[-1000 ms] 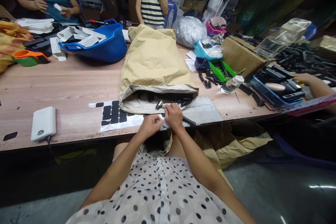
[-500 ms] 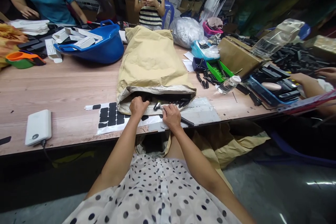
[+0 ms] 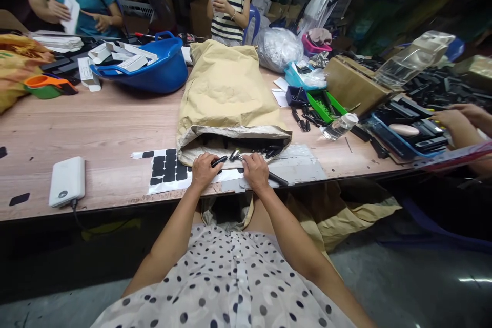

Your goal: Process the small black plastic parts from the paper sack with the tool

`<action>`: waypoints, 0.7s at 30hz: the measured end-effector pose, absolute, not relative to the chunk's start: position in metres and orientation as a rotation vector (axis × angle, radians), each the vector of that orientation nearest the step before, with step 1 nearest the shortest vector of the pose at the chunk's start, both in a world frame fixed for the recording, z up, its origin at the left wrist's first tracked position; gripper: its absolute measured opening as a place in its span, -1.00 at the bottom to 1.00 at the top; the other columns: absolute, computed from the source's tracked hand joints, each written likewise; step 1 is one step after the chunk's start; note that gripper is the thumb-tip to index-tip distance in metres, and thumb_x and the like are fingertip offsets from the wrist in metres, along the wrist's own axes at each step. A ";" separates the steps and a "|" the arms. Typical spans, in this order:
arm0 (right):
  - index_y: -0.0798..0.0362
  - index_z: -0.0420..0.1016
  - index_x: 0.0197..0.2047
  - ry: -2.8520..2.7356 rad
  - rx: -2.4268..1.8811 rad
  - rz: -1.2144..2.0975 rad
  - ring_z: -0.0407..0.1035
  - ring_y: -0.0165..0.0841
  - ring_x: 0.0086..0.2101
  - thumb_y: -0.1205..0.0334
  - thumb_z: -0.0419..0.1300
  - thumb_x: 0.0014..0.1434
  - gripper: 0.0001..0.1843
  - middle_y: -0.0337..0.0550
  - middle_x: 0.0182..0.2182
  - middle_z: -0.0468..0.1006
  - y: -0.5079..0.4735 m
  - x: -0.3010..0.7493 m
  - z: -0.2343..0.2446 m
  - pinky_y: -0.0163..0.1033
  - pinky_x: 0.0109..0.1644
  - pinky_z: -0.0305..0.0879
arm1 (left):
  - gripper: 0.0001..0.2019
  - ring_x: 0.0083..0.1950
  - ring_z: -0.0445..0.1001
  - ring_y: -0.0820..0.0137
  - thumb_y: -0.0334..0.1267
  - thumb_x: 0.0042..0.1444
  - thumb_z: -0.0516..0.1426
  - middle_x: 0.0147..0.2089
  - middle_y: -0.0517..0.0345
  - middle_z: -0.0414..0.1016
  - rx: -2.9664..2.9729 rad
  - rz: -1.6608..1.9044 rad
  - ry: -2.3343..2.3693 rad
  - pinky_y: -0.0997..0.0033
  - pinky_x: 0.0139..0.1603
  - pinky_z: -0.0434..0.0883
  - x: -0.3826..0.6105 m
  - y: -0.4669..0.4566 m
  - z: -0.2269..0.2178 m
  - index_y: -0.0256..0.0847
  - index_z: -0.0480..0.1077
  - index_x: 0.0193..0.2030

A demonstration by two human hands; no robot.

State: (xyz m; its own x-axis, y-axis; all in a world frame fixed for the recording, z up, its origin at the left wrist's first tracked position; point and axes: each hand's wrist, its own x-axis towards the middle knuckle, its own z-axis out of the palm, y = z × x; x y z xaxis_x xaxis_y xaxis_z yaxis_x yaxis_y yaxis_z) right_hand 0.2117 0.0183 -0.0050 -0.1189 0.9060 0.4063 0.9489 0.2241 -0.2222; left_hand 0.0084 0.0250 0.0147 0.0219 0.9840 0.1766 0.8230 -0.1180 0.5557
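My left hand point(image 3: 203, 170) is closed around a small black elongated part point(image 3: 219, 161), just in front of the mouth of a tan paper sack point(image 3: 230, 92). A hammer with a shiny metal head point(image 3: 234, 155) and a black handle point(image 3: 277, 179) is gripped by my right hand point(image 3: 256, 170), its head pointing left toward the black part. The sack lies on its side with its mouth toward me; several black pieces point(image 3: 272, 151) show inside. Below my hands lies a grey flat board point(image 3: 302, 166). Left of it is a white sheet with black rounded stickers point(image 3: 164, 170).
A white power bank point(image 3: 67, 181) with a cable sits at the left. Behind it stands a blue basin point(image 3: 165, 66) with white boxes. To the right are a green tray point(image 3: 326, 106), a water bottle point(image 3: 340, 126) and a co-worker's hands point(image 3: 457, 123). Two people stand across the table.
My left hand has drawn back from the sack's mouth and now shows a black part. The hammer stays in my right hand. Across the table, one person now lifts a white item.
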 end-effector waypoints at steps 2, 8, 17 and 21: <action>-0.03 0.61 -0.01 -2.041 -1.698 -0.099 0.28 -0.21 -0.21 0.27 0.06 0.36 -0.70 -0.05 -0.26 0.48 0.018 0.213 -0.002 -0.18 -0.13 0.22 | -0.87 -0.09 0.51 0.22 -0.22 0.08 0.25 -0.21 0.12 0.59 1.992 0.776 1.845 0.26 -0.01 0.40 0.008 0.026 0.013 -0.07 0.56 -0.20; -0.01 0.58 0.08 -1.992 -1.579 0.014 0.39 -0.26 -0.17 0.26 -0.05 0.43 -0.61 -0.06 -0.23 0.52 0.011 0.203 0.007 -0.25 -0.05 0.32 | -0.88 -0.09 0.49 0.23 -0.18 0.09 0.26 -0.20 0.13 0.59 1.962 0.763 1.836 0.27 0.00 0.39 0.008 0.027 0.013 -0.05 0.60 -0.23; -0.02 0.56 0.14 -1.983 -1.503 0.045 0.42 -0.26 -0.14 0.23 -0.09 0.45 -0.57 -0.04 -0.19 0.55 0.007 0.186 0.006 -0.24 0.00 0.37 | -0.80 -0.12 0.48 0.28 -0.16 0.13 0.25 -0.23 0.13 0.55 1.882 0.719 1.818 0.30 -0.02 0.39 0.009 0.027 0.016 -0.02 0.65 -0.13; -0.03 0.59 0.09 -2.035 -1.561 0.037 0.41 -0.28 -0.19 0.23 -0.07 0.44 -0.59 -0.06 -0.24 0.53 0.006 0.184 0.004 -0.27 -0.08 0.36 | -0.80 -0.13 0.48 0.29 -0.18 0.13 0.24 -0.25 0.13 0.52 1.894 0.736 1.821 0.32 -0.02 0.38 0.010 0.027 0.015 -0.04 0.66 -0.13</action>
